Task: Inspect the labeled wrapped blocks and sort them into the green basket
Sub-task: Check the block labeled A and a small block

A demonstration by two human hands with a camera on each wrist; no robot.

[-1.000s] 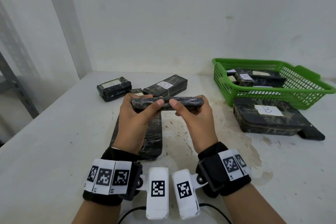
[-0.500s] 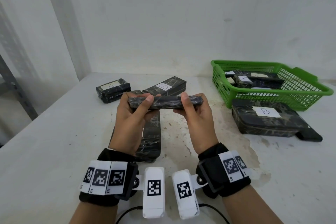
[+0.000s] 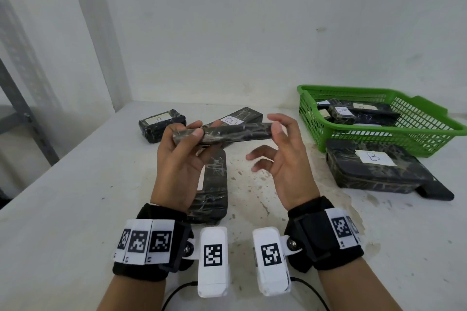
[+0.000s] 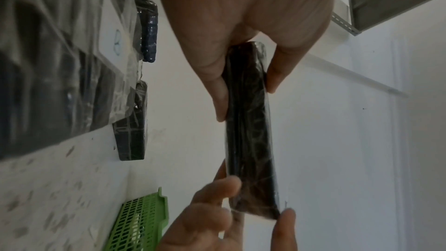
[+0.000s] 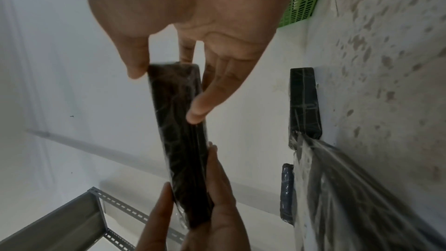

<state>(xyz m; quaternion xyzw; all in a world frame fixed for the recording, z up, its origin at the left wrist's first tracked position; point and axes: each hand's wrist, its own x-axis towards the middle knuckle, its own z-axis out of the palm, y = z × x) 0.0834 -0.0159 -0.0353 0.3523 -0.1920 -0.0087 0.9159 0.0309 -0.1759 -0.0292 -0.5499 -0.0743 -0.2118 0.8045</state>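
Note:
A long black wrapped block hangs level above the table, no label showing on it. My left hand grips its left end, thumb on the near side and fingers behind. My right hand pinches only the right end between thumb and a fingertip, its other fingers spread loose below. In the wrist views the block runs between both hands. The green basket stands at the back right and holds several wrapped blocks, one labelled A.
On the table lie a small block labelled A, a block labelled B behind the held one, a long block under my left hand, and a large flat block labelled B in front of the basket. A grey metal rack stands at the left.
The block has risen slightly. My right hand has loosened from a full grip to a fingertip pinch at the end, with its other fingers spread. My left hand keeps its hold.

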